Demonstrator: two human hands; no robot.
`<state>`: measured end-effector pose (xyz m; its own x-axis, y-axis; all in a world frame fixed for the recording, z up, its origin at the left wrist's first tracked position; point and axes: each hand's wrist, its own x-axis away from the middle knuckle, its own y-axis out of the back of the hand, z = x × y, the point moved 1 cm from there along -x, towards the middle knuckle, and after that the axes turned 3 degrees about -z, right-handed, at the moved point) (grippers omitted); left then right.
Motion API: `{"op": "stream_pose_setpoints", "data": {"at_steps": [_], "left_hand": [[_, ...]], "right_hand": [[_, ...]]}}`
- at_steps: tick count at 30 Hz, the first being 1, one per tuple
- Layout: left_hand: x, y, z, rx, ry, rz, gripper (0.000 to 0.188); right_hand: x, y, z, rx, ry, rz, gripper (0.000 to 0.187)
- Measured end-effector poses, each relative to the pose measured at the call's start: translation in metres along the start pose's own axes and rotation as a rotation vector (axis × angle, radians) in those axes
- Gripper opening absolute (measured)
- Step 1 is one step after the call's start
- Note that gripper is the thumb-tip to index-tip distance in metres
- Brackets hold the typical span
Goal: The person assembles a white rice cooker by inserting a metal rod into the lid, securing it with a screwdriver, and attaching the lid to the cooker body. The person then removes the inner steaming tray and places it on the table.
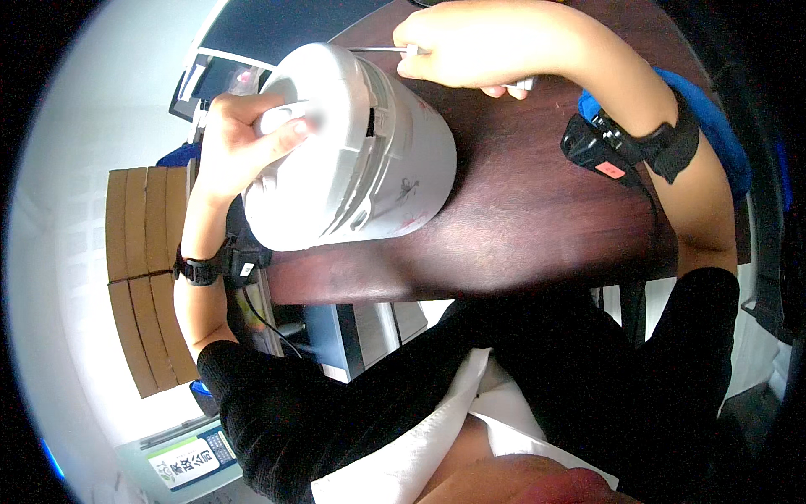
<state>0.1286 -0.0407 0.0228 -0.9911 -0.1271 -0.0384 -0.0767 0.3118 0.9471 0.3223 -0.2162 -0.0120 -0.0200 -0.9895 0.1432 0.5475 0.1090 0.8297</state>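
Observation:
A white rice cooker [411, 160] with a faint floral print is tipped on the dark wooden table, its lid end toward my left. My left hand [239, 143] is closed on a raised white part of the lid [332, 92], thumb laid across it. At the far side my right hand [449, 50] is closed round a screwdriver [378, 49]. The thin metal shaft points left, and its tip meets the cooker's far edge or passes behind it; I cannot tell which. Most of the handle is hidden in my fist.
The dark wooden tabletop [537, 202] extends to the right of the cooker. Beyond it stands a dark screen-like panel [277, 29]. Brown cardboard [147, 277] stands at the left. Black devices [592, 147] with cables are strapped to both my forearms.

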Motion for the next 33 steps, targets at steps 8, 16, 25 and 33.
{"op": "stream_pose_setpoints", "data": {"at_steps": [8, 16, 25, 33], "left_hand": [[-0.001, 0.005, -0.004, 0.094, -0.074, 0.011, 0.047], [0.004, -0.001, -0.004, -0.071, -0.103, -0.007, 0.05], [0.014, -0.003, 0.015, -0.134, -0.494, 0.053, 0.061], [0.042, 0.007, 0.016, -0.243, -0.559, 0.068, 0.07]], "right_hand": [[-0.002, -0.025, -0.023, 1.192, 0.634, -0.345, 0.018], [-0.022, -0.023, -0.055, -1.004, 0.073, 0.263, 0.035], [-0.021, -0.04, -0.086, -1.276, 0.086, 0.484, 0.03], [0.001, -0.068, -0.047, -1.266, 0.2, 0.293, 0.027]]}}
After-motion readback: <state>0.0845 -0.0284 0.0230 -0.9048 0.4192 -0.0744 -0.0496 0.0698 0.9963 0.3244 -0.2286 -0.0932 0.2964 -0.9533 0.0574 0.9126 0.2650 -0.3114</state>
